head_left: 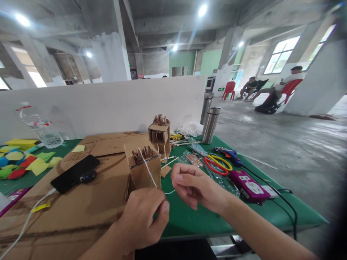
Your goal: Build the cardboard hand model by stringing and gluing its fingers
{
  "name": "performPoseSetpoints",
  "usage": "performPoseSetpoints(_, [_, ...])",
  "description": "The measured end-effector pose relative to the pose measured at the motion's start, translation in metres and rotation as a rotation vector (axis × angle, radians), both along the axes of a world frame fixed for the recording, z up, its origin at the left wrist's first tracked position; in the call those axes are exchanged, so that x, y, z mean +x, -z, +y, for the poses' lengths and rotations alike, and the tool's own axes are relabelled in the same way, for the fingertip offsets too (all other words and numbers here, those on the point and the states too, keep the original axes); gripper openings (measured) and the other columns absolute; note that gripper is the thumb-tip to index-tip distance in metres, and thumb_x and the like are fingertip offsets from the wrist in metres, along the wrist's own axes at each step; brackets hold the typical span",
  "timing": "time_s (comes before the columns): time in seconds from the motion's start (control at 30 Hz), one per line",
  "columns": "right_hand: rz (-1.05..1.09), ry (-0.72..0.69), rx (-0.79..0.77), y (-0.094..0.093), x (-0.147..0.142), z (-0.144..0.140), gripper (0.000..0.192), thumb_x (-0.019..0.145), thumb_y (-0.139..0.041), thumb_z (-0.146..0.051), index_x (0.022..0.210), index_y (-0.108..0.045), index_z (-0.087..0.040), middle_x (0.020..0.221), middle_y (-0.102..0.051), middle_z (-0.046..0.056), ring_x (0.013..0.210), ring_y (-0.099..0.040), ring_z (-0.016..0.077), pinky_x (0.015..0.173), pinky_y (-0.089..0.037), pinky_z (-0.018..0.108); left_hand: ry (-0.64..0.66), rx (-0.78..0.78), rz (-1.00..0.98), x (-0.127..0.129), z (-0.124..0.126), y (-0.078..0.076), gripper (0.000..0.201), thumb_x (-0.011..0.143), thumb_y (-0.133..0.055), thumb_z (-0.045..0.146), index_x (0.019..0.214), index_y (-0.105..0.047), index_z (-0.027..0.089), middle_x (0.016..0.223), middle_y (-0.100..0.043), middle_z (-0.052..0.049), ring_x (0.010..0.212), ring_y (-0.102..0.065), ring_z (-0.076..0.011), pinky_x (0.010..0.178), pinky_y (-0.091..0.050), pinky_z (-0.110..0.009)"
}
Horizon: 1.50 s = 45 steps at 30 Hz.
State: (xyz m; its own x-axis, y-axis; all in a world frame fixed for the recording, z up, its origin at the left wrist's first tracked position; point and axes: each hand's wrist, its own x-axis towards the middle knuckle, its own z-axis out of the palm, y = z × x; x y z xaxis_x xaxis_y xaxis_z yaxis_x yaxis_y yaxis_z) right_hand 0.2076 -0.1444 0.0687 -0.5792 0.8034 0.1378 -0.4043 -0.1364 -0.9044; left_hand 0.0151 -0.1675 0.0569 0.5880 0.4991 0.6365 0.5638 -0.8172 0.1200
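From the head camera, the left hand [143, 216] is curled into a loose fist low in the middle of the picture, its fingers [162, 211] pinched shut on a thin white string [148, 168]. The string runs up and away from that pinch to the top of a small cardboard box [143, 166], which stands on the green worktop [189, 220] just beyond the hand, beside a flat sheet of cardboard [89, 202]. The right hand [193, 186] hovers just to the right of the box, fingers bent inward and nearly closed; a short loose end of string shows beside it, but whether it grips that end cannot be told. Behind the box stands a second cardboard model [159, 135]. A black phone [74, 173] lies on the sheet at the left, with a white cable leading off it. To the right lie red and yellow scissors [217, 164], a purple power strip [248, 186] and a steel flask [210, 124]. A clear plastic bottle [40, 128] lies at the far left by the white partition [108, 104].
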Motion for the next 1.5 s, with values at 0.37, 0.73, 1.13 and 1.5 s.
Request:
performPoseSetpoints(0.37, [-0.051, -0.196, 0.011, -0.011, -0.014, 0.001, 0.024, 0.084, -0.068, -0.036, 0.076, -0.059, -0.015, 0.083, -0.075, 0.004, 0.031, -0.045, 0.0016, 0.027, -0.028, 0.012, 0.138, -0.004, 0.106, 0.003, -0.008, 0.000, 0.017, 0.085, -0.041, 0.015, 0.082, -0.055, 0.023, 0.071, -0.070, 0.001, 0.062, -0.067, -0.0171, 0.056, -0.047, -0.028])
performPoseSetpoints(0.73, [0.085, -0.227, -0.090, 0.003, 0.010, -0.004, 0.022, 0.083, -0.074, -0.032, 0.074, -0.062, -0.016, 0.041, -0.030, -0.014, 0.032, -0.021, 0.0023, 0.031, -0.029, 0.011, 0.002, -0.049, -0.314, -0.010, -0.006, 0.013, 0.031, 0.089, -0.046, 0.012, 0.117, -0.044, 0.022, 0.075, -0.063, 0.003, 0.056, -0.060, -0.0097, 0.062, -0.052, -0.022])
performPoseSetpoints(1.13, [0.034, -0.012, -0.025, 0.010, 0.000, -0.007, 0.028, 0.087, -0.070, -0.041, 0.081, -0.062, -0.014, 0.065, -0.062, -0.002, 0.038, -0.051, 0.0049, 0.033, -0.042, 0.013, 0.077, -0.501, -0.365, -0.004, -0.009, 0.016, 0.044, 0.097, -0.048, 0.020, 0.139, -0.042, 0.030, 0.103, -0.072, -0.005, 0.084, -0.071, -0.0155, 0.079, -0.059, -0.031])
performPoseSetpoints(1.5, [-0.082, 0.290, 0.136, 0.013, 0.003, -0.015, 0.028, 0.085, -0.073, -0.043, 0.081, -0.067, -0.016, 0.072, -0.056, -0.003, 0.049, -0.051, 0.0048, 0.037, -0.043, 0.012, 0.183, -0.904, -0.668, 0.004, -0.013, 0.015, 0.021, 0.099, -0.051, 0.038, 0.100, -0.066, 0.024, 0.088, -0.071, -0.001, 0.070, -0.069, -0.0097, 0.065, -0.057, -0.018])
